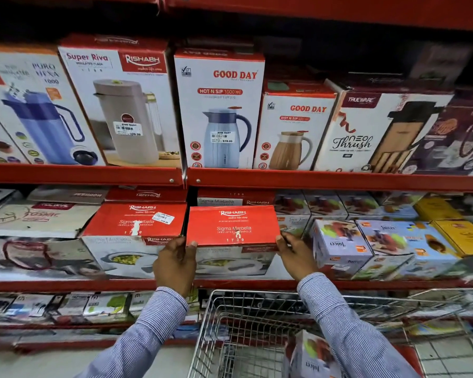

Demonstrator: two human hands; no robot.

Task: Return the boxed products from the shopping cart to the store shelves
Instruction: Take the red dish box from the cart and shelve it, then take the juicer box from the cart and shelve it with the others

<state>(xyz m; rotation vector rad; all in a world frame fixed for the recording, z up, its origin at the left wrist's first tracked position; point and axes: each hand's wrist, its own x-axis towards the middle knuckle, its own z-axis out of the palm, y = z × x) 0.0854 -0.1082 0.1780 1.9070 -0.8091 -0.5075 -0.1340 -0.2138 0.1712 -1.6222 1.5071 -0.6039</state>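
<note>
From the head camera I saw both hands up at the middle shelf point(339, 284), gripping one red-topped Rishabh casserole box point(233, 225) between them. My left hand point(176, 264) clasped the box's left front corner, thumb lying on the edge of the red lid and fingers wrapped over the white face below. My right hand point(295, 255) pinched the right front corner, fingertips on the lid edge. The box sat upright on that shelf, its front about level with the shelf lip, touching a matching Rishabh box point(133, 223) on its left that carried a white price sticker; a cluster of juicer boxes point(339, 245) stood just to its right, with yellow boxes point(460, 237) beyond them. Another red Rishabh carton lay behind it, deeper in the shelf. On the upper shelf point(325, 180) stood tall flask cartons: a Super Riva box point(120, 105), two Good Day boxes point(219, 110), the right one shorter, and a Trueware box point(366, 132) leaning left. Below my striped sleeves the wire shopping cart point(243, 336) stood close against the shelving, and one juicer box point(311, 358) lay tilted in its basket near my right forearm. The lowest shelf held flat packets too blurred for me to read.
</note>
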